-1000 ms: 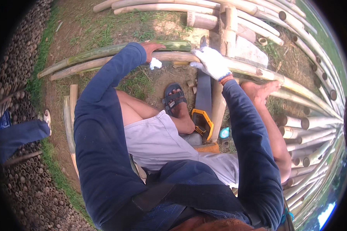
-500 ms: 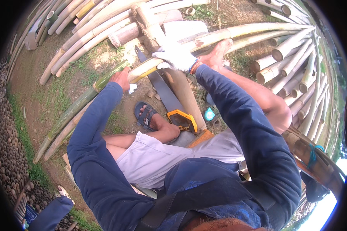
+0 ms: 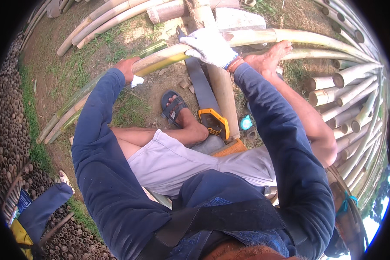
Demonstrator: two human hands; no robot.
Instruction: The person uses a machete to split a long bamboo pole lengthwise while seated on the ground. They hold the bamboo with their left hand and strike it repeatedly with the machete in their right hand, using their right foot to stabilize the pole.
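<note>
A long pale bamboo pole [image 3: 164,57] with a yellow-green underside runs across in front of me. My left hand [image 3: 128,69], bare, is closed round it at the left; a small white scrap [image 3: 137,81] shows just below those fingers. My right hand [image 3: 210,48] wears a white knit glove and grips the same pole, fingers over the top and thumb underneath. Behind the pole lies a green piece of bamboo [image 3: 149,50], partly covered. A handsaw [image 3: 199,82] with a dark blade and yellow-black handle rests on the ground below the gloved hand, its far end passing under the pole.
A thick bamboo log [image 3: 224,97] lies beside the saw, with a small turquoise round object [image 3: 246,122] near it. My sandalled foot [image 3: 174,108] and bare foot [image 3: 268,58] flank the work. Bamboo stacks [image 3: 351,84] stand right; cut bamboo ends [image 3: 8,138] fill the left.
My left hand has shifted left along the pole, widening the gap between my hands. The white scrap has moved with it. The whole view has tilted, so the ground sits higher.
</note>
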